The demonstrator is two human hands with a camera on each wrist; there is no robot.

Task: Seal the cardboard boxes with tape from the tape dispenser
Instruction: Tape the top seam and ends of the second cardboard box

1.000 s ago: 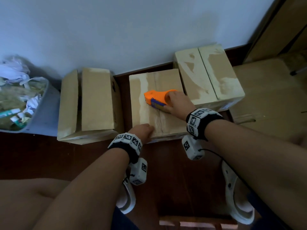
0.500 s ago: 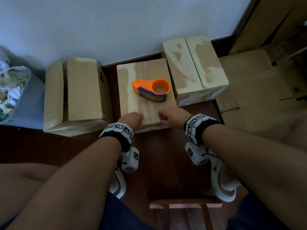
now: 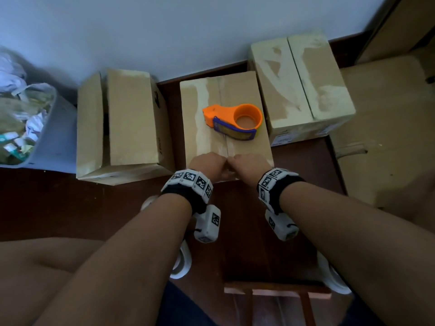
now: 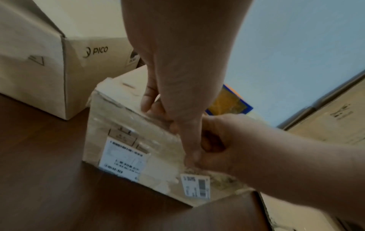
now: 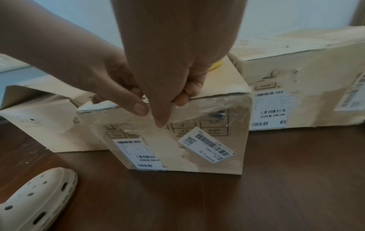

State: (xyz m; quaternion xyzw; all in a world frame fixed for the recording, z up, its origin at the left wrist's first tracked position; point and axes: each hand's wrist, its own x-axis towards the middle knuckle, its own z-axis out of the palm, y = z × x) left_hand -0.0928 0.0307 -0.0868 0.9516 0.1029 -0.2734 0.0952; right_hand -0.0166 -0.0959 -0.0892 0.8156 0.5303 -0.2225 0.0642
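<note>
The middle cardboard box (image 3: 237, 90) stands closed, with pale tape along its top seam. On its lid lies the orange tape dispenser (image 3: 231, 121), with no hand on it. My left hand (image 3: 207, 164) and right hand (image 3: 249, 164) sit side by side at the box's near top edge. In the wrist views the left hand (image 4: 173, 121) and right hand (image 5: 169, 106) curl their fingers over that edge. Both thumbs press down on the clear tape on the front face (image 5: 217, 125). The left box (image 3: 122, 123) has a loose flap. The right box (image 3: 299, 83) is closed.
A grey bin (image 3: 54, 137) full of waste stands at far left. Flat cardboard (image 3: 386, 128) lies on the floor at right. A wooden stool (image 3: 275, 290) and white clogs (image 5: 33, 198) are near my legs. The boxes stand against the wall on dark floor.
My right hand let go of the dispenser, left it on the lid and came back to the near edge. The left hand slid right along that edge to meet it.
</note>
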